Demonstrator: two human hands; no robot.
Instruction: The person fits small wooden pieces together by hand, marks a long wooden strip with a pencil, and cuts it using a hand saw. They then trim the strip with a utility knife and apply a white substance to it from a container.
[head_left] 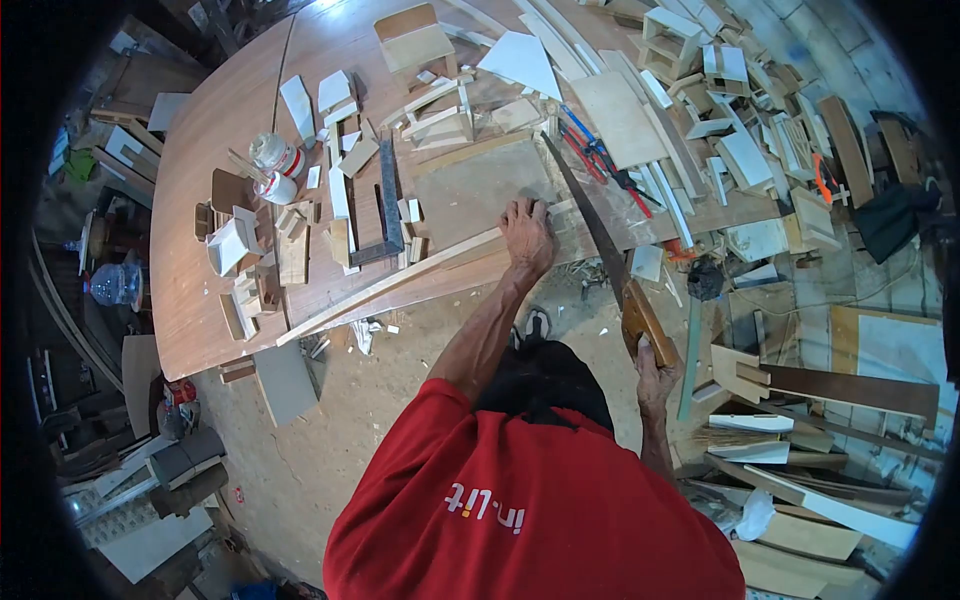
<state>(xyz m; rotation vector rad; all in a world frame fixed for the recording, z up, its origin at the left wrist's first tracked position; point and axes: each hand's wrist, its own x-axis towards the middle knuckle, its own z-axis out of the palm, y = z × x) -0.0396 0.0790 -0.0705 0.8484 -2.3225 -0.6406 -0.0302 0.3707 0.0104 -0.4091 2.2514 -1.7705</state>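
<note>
Wooden offcuts crowd the counter [200, 300], too many for me to count, but the things in play are few: one saw [590, 215], one long pale strip [400, 280] and one flat panel [470, 190]. I see two hands. The left hand [527, 238] lies flat with fingers spread, pressing down where the strip meets the panel's near corner and gripping nothing. The right hand [655, 378] is wrapped tight round the saw's wooden handle, off the counter and over the floor [380, 400]. The blade slants up from that handle across the counter's near edge, just right of the left hand, with its tip beyond the panel's far corner. The strip runs along that near edge. Left of the panel lies one dark steel square [388, 205]. Farther left stand two white tubs [272, 152] with red bands, close together. Open room is the dusty floor on the near side of the counter; on the right, stacked boards [830, 390] close it in.
</note>
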